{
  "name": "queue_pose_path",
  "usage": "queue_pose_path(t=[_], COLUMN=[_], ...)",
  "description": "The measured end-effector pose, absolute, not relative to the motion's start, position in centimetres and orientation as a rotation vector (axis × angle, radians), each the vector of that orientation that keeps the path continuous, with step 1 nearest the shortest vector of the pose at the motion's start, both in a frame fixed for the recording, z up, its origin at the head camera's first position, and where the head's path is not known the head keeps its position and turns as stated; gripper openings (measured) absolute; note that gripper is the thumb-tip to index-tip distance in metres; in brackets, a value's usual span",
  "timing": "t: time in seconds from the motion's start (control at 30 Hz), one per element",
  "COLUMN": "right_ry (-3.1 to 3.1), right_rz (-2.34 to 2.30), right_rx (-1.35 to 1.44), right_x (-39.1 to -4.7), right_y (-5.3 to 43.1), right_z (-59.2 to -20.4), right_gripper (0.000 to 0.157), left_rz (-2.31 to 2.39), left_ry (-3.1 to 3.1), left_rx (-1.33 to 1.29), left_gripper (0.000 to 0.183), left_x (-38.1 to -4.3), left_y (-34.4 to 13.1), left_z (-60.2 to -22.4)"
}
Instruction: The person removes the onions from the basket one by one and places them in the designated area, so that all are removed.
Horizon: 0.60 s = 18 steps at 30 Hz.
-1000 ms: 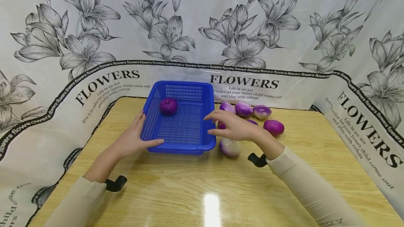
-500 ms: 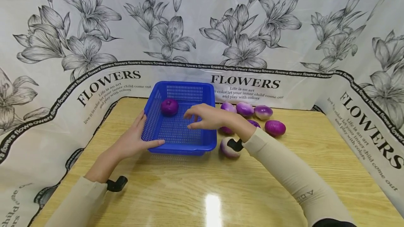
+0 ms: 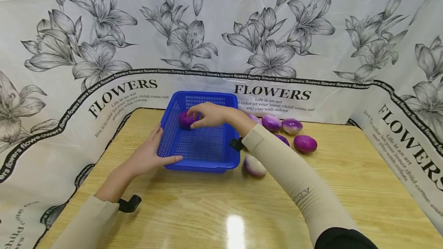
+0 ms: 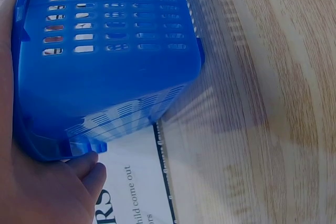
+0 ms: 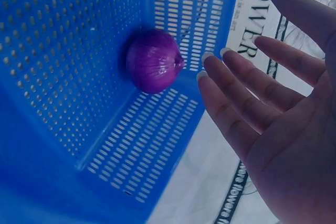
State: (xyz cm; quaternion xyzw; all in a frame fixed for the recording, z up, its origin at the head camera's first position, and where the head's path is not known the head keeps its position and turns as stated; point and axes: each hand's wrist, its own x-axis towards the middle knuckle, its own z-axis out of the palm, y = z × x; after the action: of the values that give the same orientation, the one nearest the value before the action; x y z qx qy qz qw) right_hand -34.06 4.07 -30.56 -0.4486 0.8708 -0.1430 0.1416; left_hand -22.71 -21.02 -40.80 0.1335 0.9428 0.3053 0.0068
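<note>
A blue plastic basket (image 3: 204, 165) with slotted walls stands on the table. One purple onion (image 3: 184, 121) lies in its far left corner. My left hand (image 3: 149, 156) grips the basket's near left corner, thumb along the front rim and fingers against the left side; the left wrist view shows fingertips (image 4: 93, 177) curled at the rim. Over the basket, my right hand (image 3: 212, 114) reaches in from the right and partly covers the onion in the head view. In the right wrist view its fingers (image 5: 236, 90) are spread and relaxed, apart from the onion (image 5: 153, 61), and hold nothing.
Several more onions lie right of the basket: a pale one (image 3: 254, 165) near its front corner, a purple one (image 3: 305, 143) farther right, others (image 3: 271, 123) at the back. My right forearm (image 3: 283, 168) hides part of that group. A flower-printed cloth (image 3: 277, 60) encloses the wooden table (image 3: 187, 210).
My right hand has moved left from the basket's right rim to above the onion in the far left corner. The left hand keeps its grip on the basket, which has stayed in place.
</note>
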Motion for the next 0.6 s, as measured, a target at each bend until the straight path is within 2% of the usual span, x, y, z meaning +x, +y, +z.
queue_pose_path(t=[0.2,0.6], right_ry=[2.517,2.591], right_rz=[-0.490,-0.699], right_rx=[-1.155,-0.898], right_x=[-36.2,-38.8], right_y=[2.9,2.4], right_z=[-31.5,-36.2], right_gripper=[0.054,0.091], left_rz=[0.932,0.926], left_ry=[2.952,2.958], left_rx=[0.396,0.413], left_gripper=[0.133,0.133], left_x=[-22.6,-22.7], left_y=[-21.0,-20.9], left_z=[-40.9,-41.0])
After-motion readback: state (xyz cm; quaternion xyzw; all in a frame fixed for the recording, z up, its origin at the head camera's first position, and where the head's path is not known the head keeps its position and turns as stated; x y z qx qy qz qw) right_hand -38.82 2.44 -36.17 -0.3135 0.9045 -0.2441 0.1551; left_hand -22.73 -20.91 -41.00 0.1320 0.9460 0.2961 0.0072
